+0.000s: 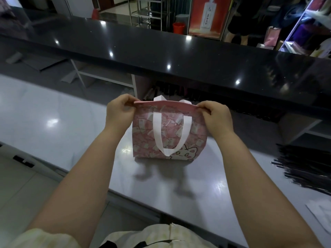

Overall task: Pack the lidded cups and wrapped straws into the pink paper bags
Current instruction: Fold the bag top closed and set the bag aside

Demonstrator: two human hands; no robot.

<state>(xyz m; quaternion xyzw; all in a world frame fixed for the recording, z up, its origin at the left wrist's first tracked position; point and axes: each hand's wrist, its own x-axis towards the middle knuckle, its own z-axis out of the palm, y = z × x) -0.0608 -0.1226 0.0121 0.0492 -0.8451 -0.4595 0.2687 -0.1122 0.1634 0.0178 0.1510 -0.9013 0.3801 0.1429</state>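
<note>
Pinches the top rim of the pink paper bag point(195, 133) at both ends: left hand point(119, 111) on the left corner, right hand point(216, 115) on the right, fingers and thumbs curled over the edge. Stands upright mid-way along the grey counter point(53, 113), mouth pressed flat and closed, contents hidden, white handle point(157, 133) drooping down the near face. Backs close onto a raised black ledge point(161, 51). Off to the right, well apart, a pile of dark wrapped straws point(304, 163) and a white sheet point(320, 213) by the near edge. A broad stretch of grey surface to the left.
</note>
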